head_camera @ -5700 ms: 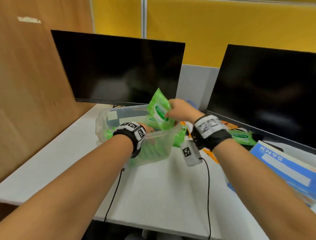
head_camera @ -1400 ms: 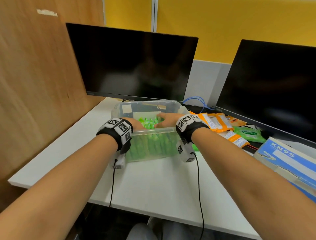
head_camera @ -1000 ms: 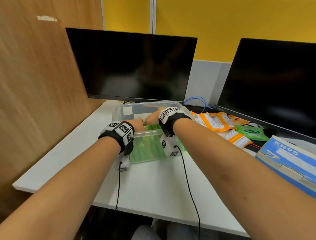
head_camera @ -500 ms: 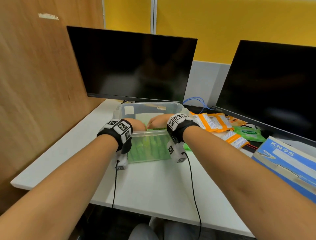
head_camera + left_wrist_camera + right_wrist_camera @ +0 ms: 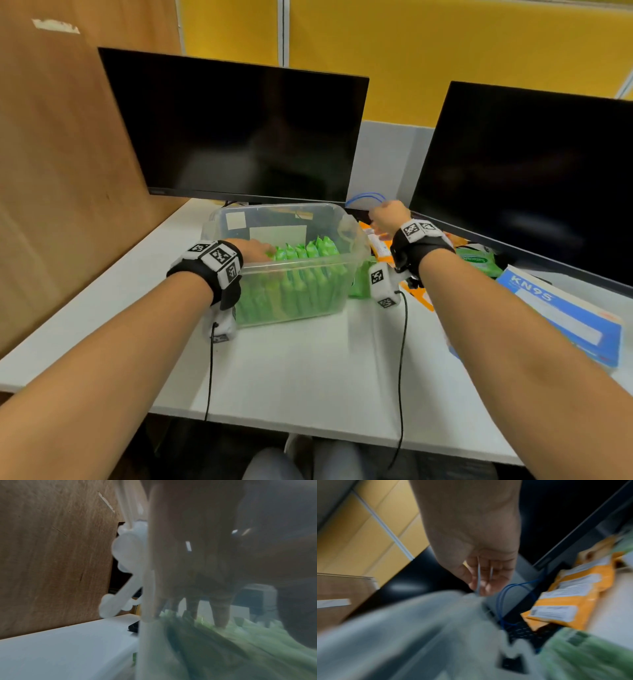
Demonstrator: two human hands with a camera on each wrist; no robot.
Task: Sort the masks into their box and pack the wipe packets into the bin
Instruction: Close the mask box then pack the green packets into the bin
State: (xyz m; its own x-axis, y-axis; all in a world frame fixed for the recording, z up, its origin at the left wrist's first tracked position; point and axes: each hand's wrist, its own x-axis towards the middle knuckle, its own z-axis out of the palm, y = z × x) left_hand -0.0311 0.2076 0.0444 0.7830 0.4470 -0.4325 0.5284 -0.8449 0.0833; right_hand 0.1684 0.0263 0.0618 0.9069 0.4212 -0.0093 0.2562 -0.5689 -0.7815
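While pressing straight fingertips [image 5: 221, 615] onto the tops of the green wipe packets [image 5: 301, 274], reaches with the left hand [image 5: 253, 248] over the near left rim of the clear bin [image 5: 346, 236]. Grasps nothing with that hand: fingers extended downward and slightly spread, touching the packet tops, as seen through the bin wall in the left wrist view.

Packet position: standing on edge in a row inside the bin, against its near wall. Bin position: on the white desk [image 5: 308, 359], in front of the left monitor [image 5: 239, 130].

Holds the right hand [image 5: 387, 219] raised outside the bin, just past its far right corner and above the orange packets [image 5: 380, 246]. Fingers loosely relaxed, not closed on anything; right wrist view blurred.

Outside the bin:
- Orange packets with white labels, lying flat on the desk to the right of the bin.
- One green packet [image 5: 359, 284], just beside the right wall of the bin.
- One loose wipe packet [image 5: 476, 260], farther right, below the right monitor [image 5: 531, 178].
- Blue KN95 box [image 5: 561, 315], at the right edge of the desk, well apart from the bin.
- Blue cable [image 5: 364, 197], looped behind the bin.
- Wooden partition [image 5: 51, 171], along the left side of the desk.
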